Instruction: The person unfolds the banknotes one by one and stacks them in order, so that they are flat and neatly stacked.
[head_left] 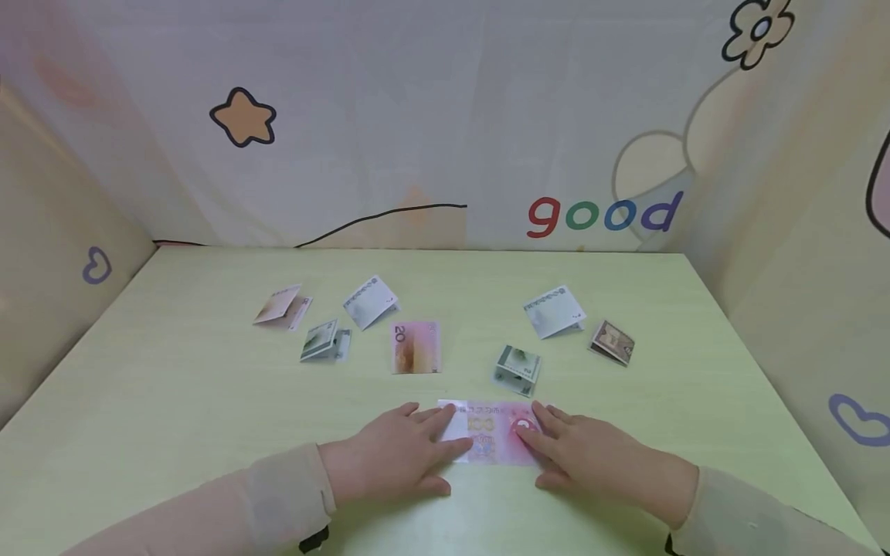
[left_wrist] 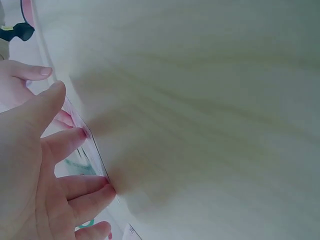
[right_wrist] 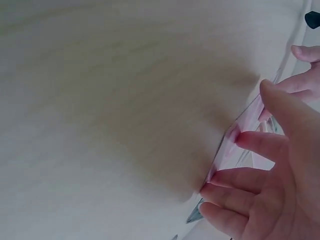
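Observation:
A pink banknote [head_left: 492, 444] lies flat on the pale table [head_left: 208, 432] in the head view. My left hand [head_left: 396, 457] has its fingertips on the note's left end, fingers mostly straight. On the right end rest the fingers of my right hand [head_left: 603, 461], spread and extended, with the thumb apart from the others. Seen edge-on in the right wrist view, the banknote [right_wrist: 245, 122] lies under the fingertips of the right hand [right_wrist: 272, 172]. In the left wrist view, the left hand [left_wrist: 52, 172] touches the note's edge with its fingertips.
Beyond the hands stand folded banknotes: purplish [head_left: 278, 305], green [head_left: 321, 341], whitish [head_left: 371, 301], another whitish [head_left: 555, 313], another green [head_left: 518, 369] and brown [head_left: 613, 343]. A pinkish 20 note [head_left: 416, 347] lies among them. A printed cloth wall [head_left: 389, 123] borders the table.

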Demonstrator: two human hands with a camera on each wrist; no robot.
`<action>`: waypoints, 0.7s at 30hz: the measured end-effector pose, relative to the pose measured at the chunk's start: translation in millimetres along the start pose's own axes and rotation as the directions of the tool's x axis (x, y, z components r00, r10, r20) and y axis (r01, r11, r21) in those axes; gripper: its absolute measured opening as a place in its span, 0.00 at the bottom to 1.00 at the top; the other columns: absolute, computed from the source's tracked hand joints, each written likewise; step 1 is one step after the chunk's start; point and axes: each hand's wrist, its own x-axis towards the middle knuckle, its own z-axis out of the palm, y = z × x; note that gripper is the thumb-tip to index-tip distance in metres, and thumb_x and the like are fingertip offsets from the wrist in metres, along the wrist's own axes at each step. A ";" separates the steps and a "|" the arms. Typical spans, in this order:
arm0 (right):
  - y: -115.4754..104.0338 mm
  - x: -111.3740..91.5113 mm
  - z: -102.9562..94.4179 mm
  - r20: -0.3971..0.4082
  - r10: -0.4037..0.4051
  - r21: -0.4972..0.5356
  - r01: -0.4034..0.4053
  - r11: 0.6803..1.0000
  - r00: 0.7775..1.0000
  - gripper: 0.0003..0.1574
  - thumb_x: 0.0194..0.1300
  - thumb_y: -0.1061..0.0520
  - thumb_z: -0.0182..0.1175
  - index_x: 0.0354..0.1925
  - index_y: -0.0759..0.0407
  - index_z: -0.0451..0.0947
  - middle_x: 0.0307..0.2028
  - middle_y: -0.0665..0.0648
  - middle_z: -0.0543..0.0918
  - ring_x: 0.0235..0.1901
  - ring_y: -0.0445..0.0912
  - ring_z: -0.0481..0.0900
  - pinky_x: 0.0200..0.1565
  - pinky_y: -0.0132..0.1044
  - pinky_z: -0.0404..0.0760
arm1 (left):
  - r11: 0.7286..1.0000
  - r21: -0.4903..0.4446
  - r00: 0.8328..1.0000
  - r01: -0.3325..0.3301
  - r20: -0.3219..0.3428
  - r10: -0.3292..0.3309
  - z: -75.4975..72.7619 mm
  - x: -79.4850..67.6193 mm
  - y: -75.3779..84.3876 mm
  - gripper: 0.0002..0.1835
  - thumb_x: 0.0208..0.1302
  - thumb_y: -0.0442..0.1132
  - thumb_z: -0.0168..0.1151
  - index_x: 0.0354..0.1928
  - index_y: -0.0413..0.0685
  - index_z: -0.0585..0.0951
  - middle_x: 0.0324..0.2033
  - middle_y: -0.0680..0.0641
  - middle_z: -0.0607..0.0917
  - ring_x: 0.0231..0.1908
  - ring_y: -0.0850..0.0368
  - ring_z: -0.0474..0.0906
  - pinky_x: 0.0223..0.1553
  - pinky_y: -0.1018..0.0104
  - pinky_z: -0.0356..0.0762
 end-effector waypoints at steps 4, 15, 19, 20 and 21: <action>-1.5 -1.8 3.4 -0.003 -0.008 0.002 0.008 1.000 1.000 0.38 0.62 0.38 0.56 0.68 0.44 0.61 0.64 0.69 0.63 0.60 0.63 0.65 0.52 0.53 0.73 | 1.000 -0.031 1.000 0.004 -0.006 -0.004 -1.6 -0.4 0.4 0.31 0.66 0.65 0.41 0.69 0.67 0.62 0.67 0.43 0.62 0.63 0.51 0.63 0.61 0.52 0.61; -7.3 -1.5 4.7 -0.021 -0.054 -0.051 0.053 0.997 0.998 0.35 0.63 0.36 0.53 0.67 0.35 0.60 0.62 0.75 0.62 0.59 0.67 0.65 0.50 0.55 0.73 | 0.981 -0.190 0.998 0.029 -0.054 -0.040 -6.8 -1.0 -18.5 0.31 0.67 0.63 0.42 0.67 0.57 0.66 0.65 0.46 0.66 0.65 0.52 0.60 0.61 0.52 0.62; -8.1 -1.8 3.9 -0.006 -0.053 -0.061 0.053 0.997 0.999 0.35 0.63 0.37 0.53 0.68 0.34 0.60 0.62 0.75 0.62 0.58 0.67 0.65 0.49 0.55 0.74 | 0.956 -0.262 0.972 0.129 -0.157 -0.174 -14.4 -3.8 -39.4 0.30 0.68 0.60 0.45 0.63 0.50 0.71 0.61 0.43 0.71 0.60 0.48 0.68 0.58 0.53 0.67; -8.2 -1.6 3.5 -0.001 -0.050 -0.057 0.050 0.997 0.999 0.35 0.63 0.37 0.54 0.68 0.34 0.60 0.62 0.75 0.62 0.58 0.67 0.65 0.49 0.54 0.74 | 0.949 -0.274 0.958 0.158 -0.192 -0.215 -15.9 -4.0 -45.6 0.29 0.68 0.59 0.47 0.62 0.48 0.72 0.60 0.43 0.73 0.58 0.48 0.70 0.56 0.53 0.68; -8.2 -1.6 3.2 0.003 -0.049 -0.055 0.049 0.997 0.999 0.35 0.63 0.37 0.54 0.67 0.34 0.60 0.62 0.75 0.62 0.58 0.67 0.65 0.49 0.54 0.74 | 0.938 -0.289 0.940 0.193 -0.219 -0.261 -16.9 -4.3 -51.9 0.28 0.67 0.57 0.49 0.60 0.46 0.73 0.58 0.42 0.74 0.57 0.47 0.71 0.54 0.53 0.70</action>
